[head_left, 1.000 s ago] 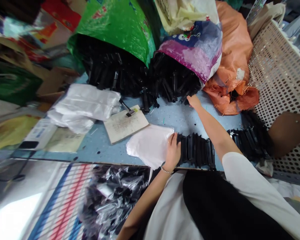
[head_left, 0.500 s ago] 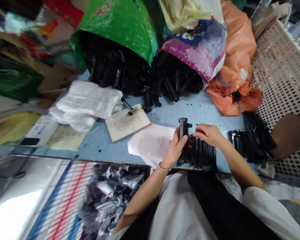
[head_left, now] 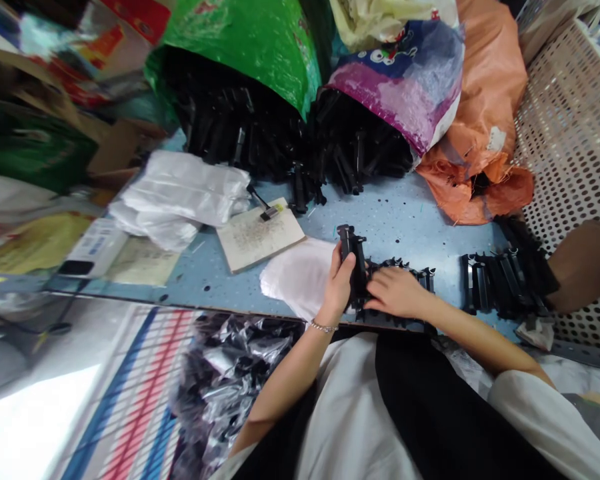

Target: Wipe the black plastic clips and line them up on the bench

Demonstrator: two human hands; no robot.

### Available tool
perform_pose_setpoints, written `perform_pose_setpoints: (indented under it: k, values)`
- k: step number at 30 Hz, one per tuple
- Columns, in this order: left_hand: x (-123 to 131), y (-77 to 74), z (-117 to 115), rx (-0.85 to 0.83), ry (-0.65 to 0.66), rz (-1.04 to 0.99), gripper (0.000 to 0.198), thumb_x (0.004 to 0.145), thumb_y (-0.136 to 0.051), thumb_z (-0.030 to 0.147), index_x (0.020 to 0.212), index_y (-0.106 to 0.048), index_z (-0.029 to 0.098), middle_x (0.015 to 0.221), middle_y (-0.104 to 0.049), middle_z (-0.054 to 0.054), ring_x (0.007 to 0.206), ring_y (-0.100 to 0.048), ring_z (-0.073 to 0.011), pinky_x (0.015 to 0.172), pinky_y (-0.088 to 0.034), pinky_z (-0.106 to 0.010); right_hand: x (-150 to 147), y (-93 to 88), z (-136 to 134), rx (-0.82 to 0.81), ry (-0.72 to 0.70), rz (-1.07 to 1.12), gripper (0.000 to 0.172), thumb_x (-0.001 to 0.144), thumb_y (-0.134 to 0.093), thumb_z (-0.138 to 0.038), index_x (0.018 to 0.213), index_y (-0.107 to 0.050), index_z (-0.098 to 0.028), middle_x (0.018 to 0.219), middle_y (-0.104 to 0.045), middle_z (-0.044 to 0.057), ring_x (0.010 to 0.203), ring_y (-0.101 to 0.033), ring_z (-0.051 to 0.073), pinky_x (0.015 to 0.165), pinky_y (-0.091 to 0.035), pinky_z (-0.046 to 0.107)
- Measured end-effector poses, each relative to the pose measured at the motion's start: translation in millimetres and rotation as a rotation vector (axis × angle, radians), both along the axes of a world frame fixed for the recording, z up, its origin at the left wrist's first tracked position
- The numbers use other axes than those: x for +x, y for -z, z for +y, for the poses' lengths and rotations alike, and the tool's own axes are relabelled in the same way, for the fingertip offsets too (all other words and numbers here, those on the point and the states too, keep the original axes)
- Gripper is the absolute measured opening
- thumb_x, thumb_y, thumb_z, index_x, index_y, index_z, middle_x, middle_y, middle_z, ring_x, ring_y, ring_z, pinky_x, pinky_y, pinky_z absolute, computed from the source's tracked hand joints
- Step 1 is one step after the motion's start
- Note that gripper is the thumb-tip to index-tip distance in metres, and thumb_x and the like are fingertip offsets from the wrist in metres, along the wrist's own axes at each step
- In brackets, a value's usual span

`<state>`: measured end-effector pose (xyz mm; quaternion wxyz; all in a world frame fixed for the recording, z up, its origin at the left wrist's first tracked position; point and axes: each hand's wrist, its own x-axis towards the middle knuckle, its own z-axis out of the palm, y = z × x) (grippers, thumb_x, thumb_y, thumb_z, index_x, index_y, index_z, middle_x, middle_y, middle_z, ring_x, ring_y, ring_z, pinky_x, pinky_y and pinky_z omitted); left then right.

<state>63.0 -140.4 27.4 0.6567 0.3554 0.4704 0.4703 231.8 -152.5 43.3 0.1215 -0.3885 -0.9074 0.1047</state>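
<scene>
1. Head view, hands: I am seeing the left hand (head_left: 339, 283) wrapping its fingers around one black part (head_left: 351, 257) at the left end of the row (head_left: 405, 283) on the near edge of the table (head_left: 405, 220). The part is standing a little proud of its neighbours. The right hand (head_left: 395, 293) is lying flat on top of the row just beside it, fingers spread and closed on nothing, pressing the parts down.
2. Head view, step: I am judging this as seating a part against the end of the row. The next move is calling for the left hand to push it level while the right is holding the row steady.
3. Head view, surroundings: a white bag (head_left: 300, 277) is lying just left of the row, a second row (head_left: 500, 283) is sitting to the right, and the green sack (head_left: 250, 47) and purple sack (head_left: 395, 93) are spilling black parts at the far side.
</scene>
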Motion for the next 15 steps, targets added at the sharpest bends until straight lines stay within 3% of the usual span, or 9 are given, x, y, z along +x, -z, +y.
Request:
perform_pose_setpoints:
  k: [3,6,8,11,13,15]
  values:
    - [5,3.6,-2,-0.048,0.059,-0.019,0.066,0.091,-0.058,0.057,0.144,-0.038,0.022,0.08,-0.065,0.0,0.07,-0.065,-0.0161,0.067,-0.055,-0.03,-7,14.2,-22,0.057,-0.011,-0.037,0.042,0.104,-0.041,-0.046,0.086,-0.065,-0.016,0.077,-0.067,0.007,0.071,-0.058,0.018,0.065,-0.035,0.031]
    - [0,10.3,-10,-0.051,0.109,0.055,0.068,0.093,-0.054,0.059,0.147,-0.035,0.022,0.087,-0.067,-0.002,0.077,-0.068,-0.0183,0.073,-0.057,-0.033,7,15.4,-41,-0.069,0.091,-0.003,0.043,0.106,-0.037,-0.046,0.087,-0.065,-0.018,0.078,-0.067,0.006,0.074,-0.06,0.018,0.068,-0.04,0.03]
    - [-12,16.8,-18,0.02,0.119,0.208,0.068,0.094,-0.053,0.058,0.15,-0.034,0.023,0.109,-0.068,-0.007,0.1,-0.068,-0.0222,0.089,-0.056,-0.037,27,11.6,-56,-0.161,0.318,-0.001,0.042,0.106,-0.035,-0.046,0.099,-0.066,-0.019,0.09,-0.068,0.008,0.084,-0.062,0.02,0.074,-0.044,0.031]
    - [-29,31.4,-29,0.113,0.143,0.432,0.069,0.093,-0.057,0.056,0.15,-0.037,0.024,0.139,-0.056,-0.011,0.132,-0.052,-0.027,0.111,-0.044,-0.042,62,15.8,-81,-0.244,0.802,-0.107,0.049,0.103,-0.037,-0.052,0.131,-0.056,-0.017,0.115,-0.064,0.016,0.103,-0.062,0.03,0.08,-0.049,0.038]
    - [-27,43.5,-32,0.048,0.176,0.415,0.07,0.093,-0.056,0.059,0.151,-0.038,0.023,0.134,-0.06,-0.011,0.129,-0.055,-0.0274,0.108,-0.047,-0.042,80,29.2,-88,-0.33,0.946,-0.154,0.06,0.101,-0.038,-0.054,0.143,-0.046,-0.012,0.124,-0.058,0.021,0.11,-0.061,0.034,0.083,-0.051,0.042]
    - [-16,54.5,-30,-0.057,0.153,0.312,0.073,0.092,-0.055,0.063,0.151,-0.037,0.024,0.116,-0.067,-0.008,0.11,-0.066,-0.0254,0.095,-0.055,-0.039,92,45.0,-84,-0.393,0.972,-0.129,0.062,0.101,-0.036,-0.05,0.147,-0.042,-0.009,0.129,-0.055,0.023,0.113,-0.061,0.035,0.089,-0.051,0.045]
